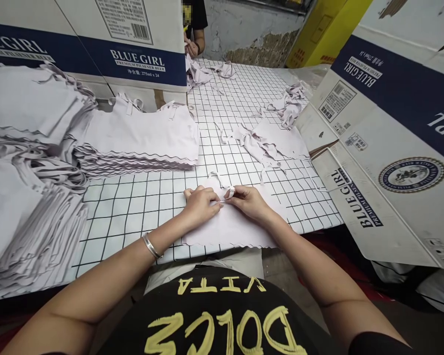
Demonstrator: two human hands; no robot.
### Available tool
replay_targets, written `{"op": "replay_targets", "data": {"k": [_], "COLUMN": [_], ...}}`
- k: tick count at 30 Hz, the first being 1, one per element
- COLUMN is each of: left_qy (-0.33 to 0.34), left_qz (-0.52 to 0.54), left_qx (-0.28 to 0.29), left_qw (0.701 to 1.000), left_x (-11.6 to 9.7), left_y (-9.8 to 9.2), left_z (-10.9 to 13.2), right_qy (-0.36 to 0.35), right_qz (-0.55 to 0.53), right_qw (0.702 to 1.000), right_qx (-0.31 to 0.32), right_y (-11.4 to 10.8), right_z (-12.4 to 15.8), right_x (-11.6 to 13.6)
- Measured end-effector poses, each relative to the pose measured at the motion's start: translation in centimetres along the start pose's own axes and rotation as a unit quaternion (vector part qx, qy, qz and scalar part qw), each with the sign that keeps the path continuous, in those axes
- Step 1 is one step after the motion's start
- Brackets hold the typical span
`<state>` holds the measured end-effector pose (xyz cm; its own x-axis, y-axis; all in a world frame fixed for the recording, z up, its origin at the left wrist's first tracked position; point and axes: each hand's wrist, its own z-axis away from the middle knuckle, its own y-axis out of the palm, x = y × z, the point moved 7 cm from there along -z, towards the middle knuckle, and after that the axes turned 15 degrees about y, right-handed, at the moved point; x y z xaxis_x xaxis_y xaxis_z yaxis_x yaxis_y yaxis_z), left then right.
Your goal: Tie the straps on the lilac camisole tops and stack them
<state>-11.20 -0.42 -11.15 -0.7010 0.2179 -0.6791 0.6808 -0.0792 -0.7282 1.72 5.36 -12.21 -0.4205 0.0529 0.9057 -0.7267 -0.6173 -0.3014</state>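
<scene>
A pale pinkish-white fabric piece (231, 229) with a wavy lower edge lies flat at the table's near edge, in front of my body. My left hand (202, 206) has its fingers closed on the upper part of this piece. Close beside it, my right hand (248, 201) pinches a small looped strap (229, 192) of the same pale colour. The fingertips of both hands nearly meet over the fabric. A thin strap end curls up just beyond my left hand.
Stacked pale garments (144, 133) fill the left side, with another pile (40, 236) nearer. Fabric scraps (257, 143) lie beyond my hands on the grid-patterned table cover (133, 202). Cartons (140, 59) stand back left and a large carton (388, 148) right. Another person's hand (191, 48) shows far back.
</scene>
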Motion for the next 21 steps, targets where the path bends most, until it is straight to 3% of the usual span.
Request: {"op": "replay_targets", "data": {"k": [5, 11, 21], "left_qy": [0.007, -0.013, -0.003], "left_qz": [-0.005, 0.010, 0.008], "left_qx": [0.005, -0.004, -0.001], "left_qw": [1.000, 1.000, 1.000], "left_x": [-0.09, 0.13, 0.03], "left_y": [0.01, -0.20, -0.22], "left_z": [-0.06, 0.03, 0.00], "right_qy": [0.005, 0.003, -0.010], "right_qz": [0.015, -0.039, -0.009], "right_qw": [1.000, 0.999, 1.000], "right_qx": [0.005, -0.013, -0.014], "right_y": [0.39, -0.09, 0.16], "right_z": [0.06, -0.06, 0.15], "right_x": [-0.06, -0.31, -0.18]}}
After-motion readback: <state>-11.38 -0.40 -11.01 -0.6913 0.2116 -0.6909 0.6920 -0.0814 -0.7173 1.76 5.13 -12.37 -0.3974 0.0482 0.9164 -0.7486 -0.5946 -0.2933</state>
